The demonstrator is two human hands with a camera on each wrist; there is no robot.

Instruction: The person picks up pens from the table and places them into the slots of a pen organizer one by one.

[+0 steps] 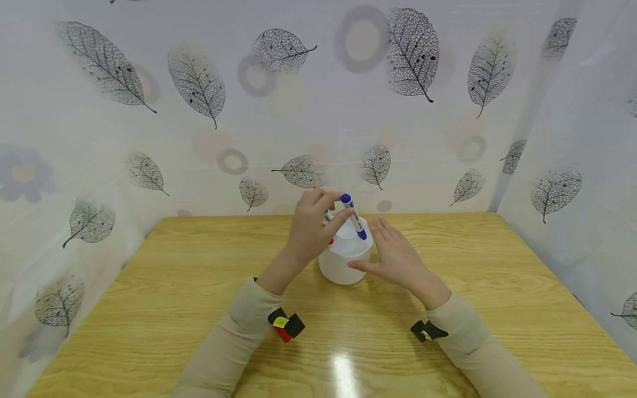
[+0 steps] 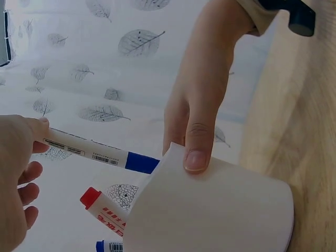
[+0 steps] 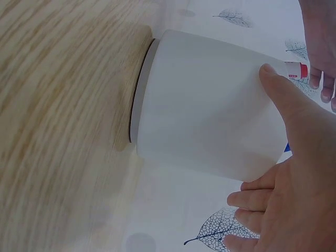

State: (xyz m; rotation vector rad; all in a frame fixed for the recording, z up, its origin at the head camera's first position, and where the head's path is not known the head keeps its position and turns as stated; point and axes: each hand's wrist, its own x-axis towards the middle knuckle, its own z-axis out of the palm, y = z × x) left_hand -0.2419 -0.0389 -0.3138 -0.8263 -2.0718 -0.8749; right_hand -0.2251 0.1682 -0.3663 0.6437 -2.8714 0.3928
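Observation:
A white pen holder [image 1: 343, 268] stands upright on the table, its slanted rim facing up. With thumb and fingers, my left hand [image 1: 311, 229] pinches a white marker with blue ends [image 1: 354, 217] near its upper end. The marker tilts, and its lower blue cap [image 2: 140, 163] passes behind the holder's rim in the left wrist view. My right hand [image 1: 398, 260] holds the holder's right side near the rim, thumb [image 3: 286, 94] on the near wall and fingers on the far side. A red-capped marker [image 2: 105, 210] and another blue-ended marker [image 2: 111, 245] stick out of the holder.
The wood-grain table [image 1: 199, 309] reaches back to a leaf-patterned curtain [image 1: 318, 110], which also hangs at both sides. Dark straps [image 1: 287, 325] are on both sleeved wrists.

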